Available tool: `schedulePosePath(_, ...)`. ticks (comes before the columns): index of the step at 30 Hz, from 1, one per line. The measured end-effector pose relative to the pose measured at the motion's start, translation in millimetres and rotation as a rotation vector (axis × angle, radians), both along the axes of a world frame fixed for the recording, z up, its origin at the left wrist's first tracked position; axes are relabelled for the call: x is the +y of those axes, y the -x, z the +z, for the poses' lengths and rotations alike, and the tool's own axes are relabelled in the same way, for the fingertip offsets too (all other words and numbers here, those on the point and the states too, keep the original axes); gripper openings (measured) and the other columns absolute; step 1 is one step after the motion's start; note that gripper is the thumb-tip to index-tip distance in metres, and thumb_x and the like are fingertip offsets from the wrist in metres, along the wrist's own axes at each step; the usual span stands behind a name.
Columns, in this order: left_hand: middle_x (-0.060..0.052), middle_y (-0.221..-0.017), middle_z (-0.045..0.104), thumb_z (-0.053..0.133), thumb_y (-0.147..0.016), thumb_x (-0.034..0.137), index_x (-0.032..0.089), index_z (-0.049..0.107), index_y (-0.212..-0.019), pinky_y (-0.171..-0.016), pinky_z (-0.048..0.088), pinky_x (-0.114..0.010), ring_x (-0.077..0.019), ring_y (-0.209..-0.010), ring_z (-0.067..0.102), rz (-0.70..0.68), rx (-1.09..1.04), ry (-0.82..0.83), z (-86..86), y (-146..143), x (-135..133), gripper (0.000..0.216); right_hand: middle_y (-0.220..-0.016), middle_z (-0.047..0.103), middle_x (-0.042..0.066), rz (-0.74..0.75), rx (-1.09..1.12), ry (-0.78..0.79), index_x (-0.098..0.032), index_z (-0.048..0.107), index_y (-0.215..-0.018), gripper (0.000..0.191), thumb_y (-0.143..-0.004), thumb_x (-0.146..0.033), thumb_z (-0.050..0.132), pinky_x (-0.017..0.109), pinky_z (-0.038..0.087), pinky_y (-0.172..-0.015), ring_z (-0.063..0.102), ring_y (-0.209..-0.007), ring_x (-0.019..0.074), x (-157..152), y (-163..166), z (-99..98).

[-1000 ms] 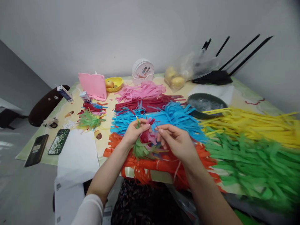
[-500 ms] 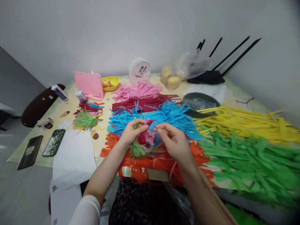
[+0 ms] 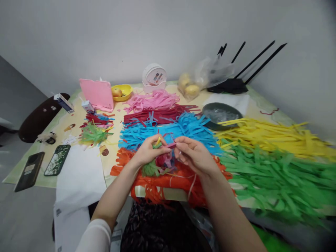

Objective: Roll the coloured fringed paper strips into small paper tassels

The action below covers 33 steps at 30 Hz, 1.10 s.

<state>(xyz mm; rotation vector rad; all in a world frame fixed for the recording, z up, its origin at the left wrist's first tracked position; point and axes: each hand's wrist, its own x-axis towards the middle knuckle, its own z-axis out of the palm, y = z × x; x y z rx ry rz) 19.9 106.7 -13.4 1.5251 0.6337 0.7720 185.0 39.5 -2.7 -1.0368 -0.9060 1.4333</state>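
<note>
A small bundle of coloured paper strips point(image 3: 162, 161), green, pink, dark red and yellow, hangs from my left hand point(image 3: 151, 149), whose fingers are closed on it. My right hand point(image 3: 193, 152) pinches a pink strip point(image 3: 172, 145) at the bundle's top, close beside the left fingertips. Both hands are held over the table's front. Beneath them lie a blue fringed stack point(image 3: 168, 131) and an orange fringed stack point(image 3: 162, 182). A dark red stack point(image 3: 157, 116) and a pink pile point(image 3: 153, 101) lie farther back.
Yellow strips point(image 3: 270, 136) and green strips point(image 3: 275, 175) spread across the right, beside a dark bowl point(image 3: 222, 125). Finished-looking tassels point(image 3: 94, 133), two phones point(image 3: 57, 159), a pink tablet case point(image 3: 97, 92) and a yellow bowl point(image 3: 127, 90) sit left. A black router point(image 3: 228, 85) stands at the back.
My right hand has drawn closer to my left. The pink strip is now pinched between both hands' fingertips, with the bundle lower beneath them. The view has shifted slightly.
</note>
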Motion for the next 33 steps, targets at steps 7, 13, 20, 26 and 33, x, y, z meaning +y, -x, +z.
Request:
schedulePosePath(7, 0.002, -0.071, 0.054, 0.076, -0.076, 0.044, 0.016, 0.057, -0.073, -0.07, 0.038, -0.024, -0.0129, -0.071, 0.049, 0.045, 0.109, -0.154, 5.7, -1.4, -2.2, 0.034, -0.069, 0.058, 0.0, -0.362, -0.376, -0.199, -0.02, 0.062, -0.08, 0.026, -0.077, -0.044, 0.072, 0.021, 0.038, -0.046, 0.051, -0.057, 0.0112, -7.3, 4.9, -7.9)
schedulePosePath(13, 0.001, -0.073, 0.056, 0.075, -0.077, 0.04, 0.016, 0.057, -0.072, -0.069, 0.039, -0.025, -0.013, -0.071, 0.05, 0.035, 0.117, -0.214, 7.6, -0.9, -4.8, 0.031, -0.072, 0.056, -0.001, -0.441, -0.346, -0.235, -0.02, 0.062, -0.081, 0.021, -0.082, -0.041, 0.067, 0.022, 0.039, -0.048, 0.047, -0.055, 0.0099, -9.6, 12.1, -10.6)
schedulePosePath(20, -0.001, -0.073, 0.065, 0.074, -0.077, 0.045, 0.015, 0.065, -0.091, -0.065, 0.046, -0.025, -0.0127, -0.065, 0.059, 0.048, -0.071, 0.056, 0.2, -0.3, -3.2, 0.034, -0.075, 0.067, 0.0, -0.336, -0.371, -0.22, -0.021, 0.063, -0.102, 0.027, -0.083, -0.039, 0.069, 0.025, 0.053, -0.052, 0.061, -0.057, 0.0129, -13.9, 10.3, -4.3)
schedulePosePath(26, 0.0, -0.067, 0.065, 0.08, -0.07, 0.049, 0.014, 0.066, -0.089, -0.061, 0.045, -0.024, -0.0121, -0.06, 0.059, 0.078, -0.124, 0.18, -0.4, -1.6, -2.7, 0.042, -0.074, 0.067, -0.002, -0.323, -0.373, -0.238, -0.021, 0.061, -0.108, 0.029, -0.084, -0.036, 0.069, 0.025, 0.056, -0.055, 0.063, -0.057, 0.0117, -19.7, 15.2, 3.7)
schedulePosePath(33, -0.002, -0.075, 0.067, 0.079, -0.072, 0.042, 0.013, 0.071, -0.083, -0.067, 0.043, -0.024, -0.0122, -0.068, 0.057, 0.027, 0.011, -0.026, 2.5, 1.0, -2.3, 0.032, -0.06, 0.063, -0.003, -0.153, -0.213, -0.149, -0.019, 0.065, -0.089, 0.034, -0.071, -0.044, 0.079, 0.022, 0.046, -0.041, 0.055, -0.045, 0.0103, -11.4, 5.2, 2.0)
